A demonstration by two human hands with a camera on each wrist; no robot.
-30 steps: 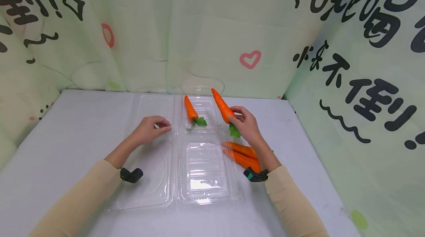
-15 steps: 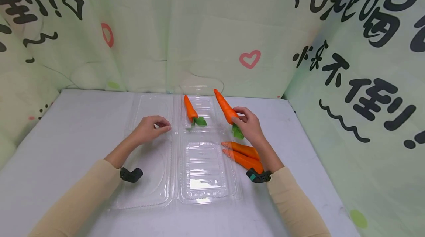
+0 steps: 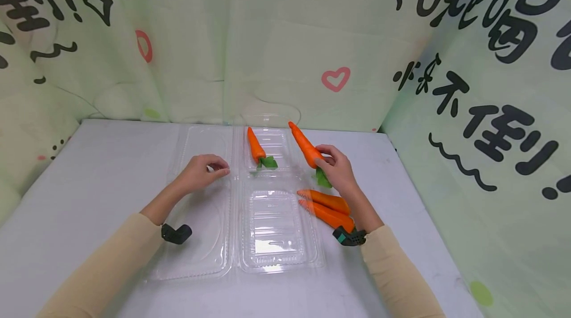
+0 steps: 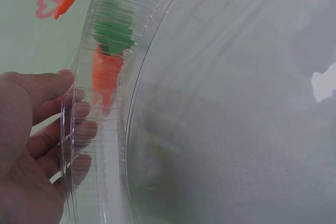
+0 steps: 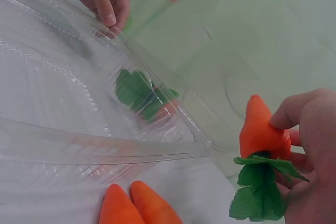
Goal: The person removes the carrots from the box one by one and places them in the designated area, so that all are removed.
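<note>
At far right, my right hand [image 3: 336, 169] pinches one carrot [image 3: 304, 143] near its leaves [image 3: 322, 178], probably so its tip points clear; my left hand [image 3: 204, 172] pinches the clear container [image 3: 276, 231], likely to steady it. Another carrot [image 3: 256, 145] far inside, two carrots [image 3: 329, 216] near right.

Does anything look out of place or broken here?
Nothing looks spilled or broken. One small oddity: two carrots beside the clear box have their tips showing through its right rim, so they seem partly tucked under it.
</note>
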